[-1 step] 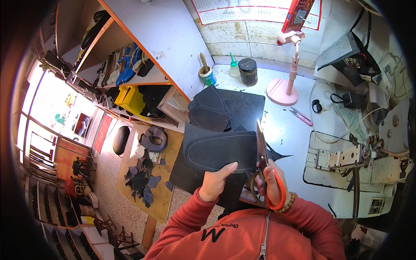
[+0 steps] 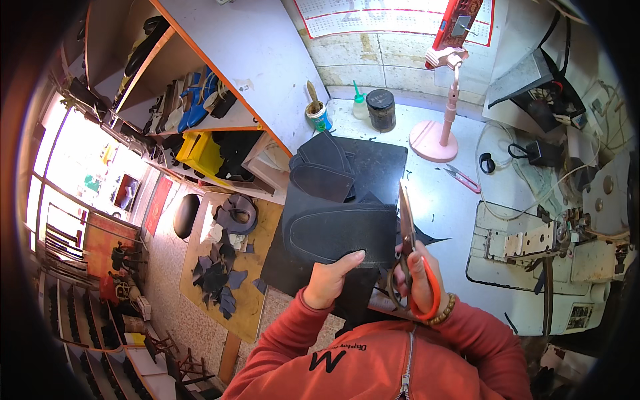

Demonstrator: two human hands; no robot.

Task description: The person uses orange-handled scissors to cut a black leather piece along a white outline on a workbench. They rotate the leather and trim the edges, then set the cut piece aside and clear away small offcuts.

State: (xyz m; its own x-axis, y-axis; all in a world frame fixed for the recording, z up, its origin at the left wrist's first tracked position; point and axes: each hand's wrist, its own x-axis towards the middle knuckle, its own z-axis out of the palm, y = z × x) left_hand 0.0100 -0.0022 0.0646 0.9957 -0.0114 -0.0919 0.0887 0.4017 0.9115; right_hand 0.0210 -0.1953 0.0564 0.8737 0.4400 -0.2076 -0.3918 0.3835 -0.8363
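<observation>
My left hand [image 2: 331,277] grips the near edge of a black leather piece [image 2: 330,233], thumb on top and its other fingers mostly hidden. A pale line runs along the rounded outline of the piece. My right hand [image 2: 423,283] is closed round the orange and dark handles of a pair of scissors [image 2: 406,217]. Their blades point away from me, just off the piece's right end, and look nearly together. Beyond the piece, more dark rounded leather pieces [image 2: 323,183] lie overlapped on a black mat [image 2: 383,160]. Pointed dark scraps [image 2: 430,239] show beside the scissors.
A brush stands in a small can [image 2: 321,119], near a green-nozzled bottle [image 2: 361,107] and a dark jar [image 2: 381,112]. A pink stand [image 2: 433,143] and small pink-handled snips [image 2: 463,179] are farther right. A sewing machine [image 2: 533,243] is at right; scraps [image 2: 223,277] lie low on the left.
The scissors and my right hand have shifted slightly right, away from the leather piece. A dark strip along the piece's far edge no longer shows there. My left hand stays put.
</observation>
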